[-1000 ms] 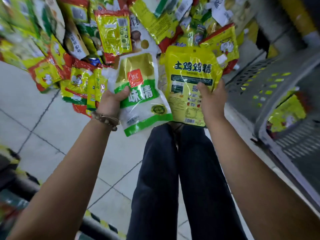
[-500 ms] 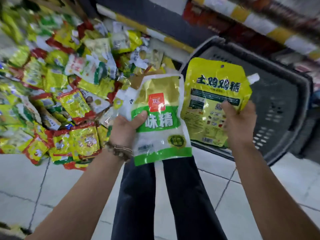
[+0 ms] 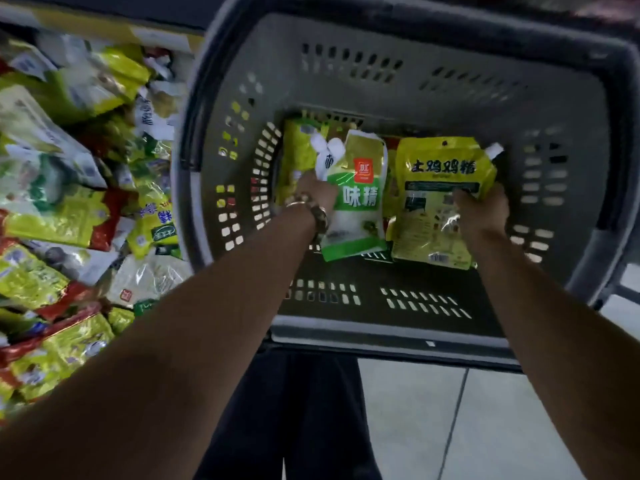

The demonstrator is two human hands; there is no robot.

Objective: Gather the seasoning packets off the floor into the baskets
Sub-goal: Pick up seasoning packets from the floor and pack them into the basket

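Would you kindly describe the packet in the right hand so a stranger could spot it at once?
Look inside the big grey basket, towards its right side. There the right hand grips a yellow pouch with a white corner spout, unlike the green-and-white packet beside it.

Both packets [image 3: 358, 202] now inside basket [image 3: 450, 81]

One head-worn view, looking steeply down.
Wide-angle, close over the grey basket [image 3: 571, 109] at upper right; packet pile [image 3: 69, 209] along the left edge.
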